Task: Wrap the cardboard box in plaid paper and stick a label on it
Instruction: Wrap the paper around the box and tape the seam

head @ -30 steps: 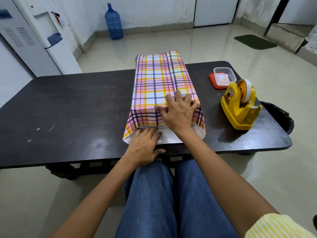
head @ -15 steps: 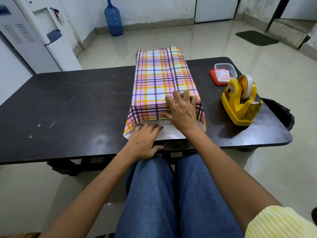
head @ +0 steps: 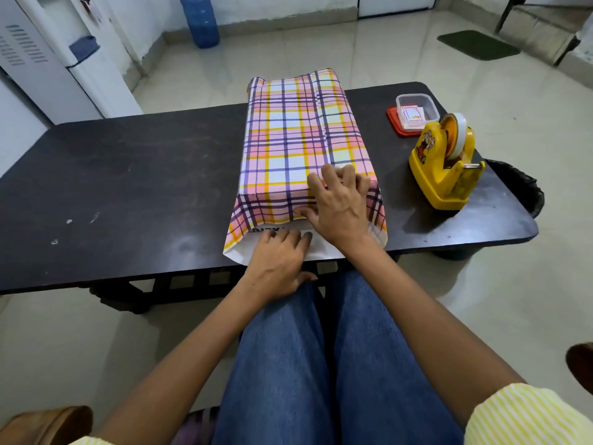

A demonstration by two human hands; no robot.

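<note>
plaid paper [head: 301,139] sheathes the long cardboard box, lying lengthwise on the dark table [head: 128,187]. right hand [head: 340,203] clasps the near top edge, with bent, slightly spread fingers on top and the thumb pressing paper against the end face. left hand [head: 279,261] lies flat, fingers together, on the white inner flap at the open near end. the box itself is hidden, and dark print at the opening is unreadable. yellow tape dispenser [head: 444,162] and a clear tub of labels [head: 415,112] stand to the right.
</note>
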